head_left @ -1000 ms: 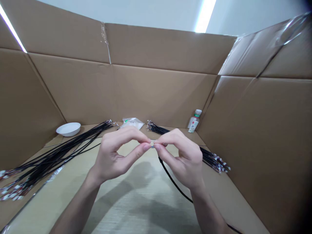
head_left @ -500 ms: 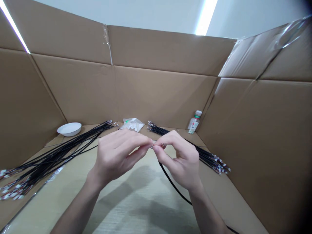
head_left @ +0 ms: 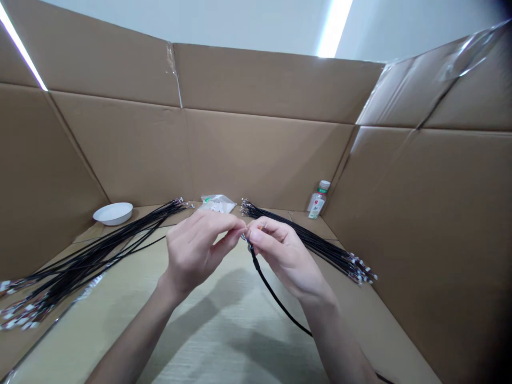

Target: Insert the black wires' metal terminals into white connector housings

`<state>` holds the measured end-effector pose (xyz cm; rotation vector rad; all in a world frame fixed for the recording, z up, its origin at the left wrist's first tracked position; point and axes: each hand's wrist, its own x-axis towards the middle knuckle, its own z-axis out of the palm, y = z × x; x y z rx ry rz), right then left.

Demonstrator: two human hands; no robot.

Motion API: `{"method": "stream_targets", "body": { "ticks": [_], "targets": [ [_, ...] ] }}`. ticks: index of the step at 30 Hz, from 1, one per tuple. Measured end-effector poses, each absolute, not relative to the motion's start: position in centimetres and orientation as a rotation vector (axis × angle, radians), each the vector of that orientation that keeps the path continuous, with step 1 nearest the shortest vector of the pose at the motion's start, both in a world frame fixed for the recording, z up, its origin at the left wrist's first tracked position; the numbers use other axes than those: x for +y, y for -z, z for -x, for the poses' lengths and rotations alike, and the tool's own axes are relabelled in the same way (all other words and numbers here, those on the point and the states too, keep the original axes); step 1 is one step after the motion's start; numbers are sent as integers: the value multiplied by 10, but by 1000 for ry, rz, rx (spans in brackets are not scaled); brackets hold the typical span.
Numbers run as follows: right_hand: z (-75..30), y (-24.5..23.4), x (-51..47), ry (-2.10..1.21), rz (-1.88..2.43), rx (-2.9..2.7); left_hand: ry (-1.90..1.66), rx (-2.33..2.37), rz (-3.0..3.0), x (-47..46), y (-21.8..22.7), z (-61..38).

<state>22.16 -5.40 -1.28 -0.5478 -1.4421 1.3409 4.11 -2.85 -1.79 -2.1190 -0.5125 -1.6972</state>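
Walled by creased brown cardboard, your pale wood-grain bench (head_left: 224, 330) carries two bundles of thin black cables, while your left hand (head_left: 196, 250) and right hand (head_left: 286, 256) meet above it, each grip pinched narrow on one black cable's (head_left: 272, 290) tiny metal tip, bottle label unreadable.

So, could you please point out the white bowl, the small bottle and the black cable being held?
white bowl (head_left: 112, 213), head view, inner bottom.
small bottle (head_left: 317, 202), head view, label.
black cable (head_left: 272, 290), head view, hanging stretch.
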Motion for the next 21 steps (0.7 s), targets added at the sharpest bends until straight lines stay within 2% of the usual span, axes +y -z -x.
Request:
{"method": "stream_targets", "body": {
  "ticks": [4, 11, 16, 21],
  "targets": [
    [-221, 15, -50, -1303, 581, -1389, 1768, -497, 2378, -25, 14, -33],
    [-222, 13, -51, -1250, 609, -1359, 1535, -518, 2582, -30, 7, -22],
    [-219, 15, -56, -1503, 518, -1245, 1404, -597, 2489, -28, 11, -23],
    [-218, 14, -56, -1733, 469, -1131, 1425, -470, 2295, -18, 18, -24]
  ]
}}
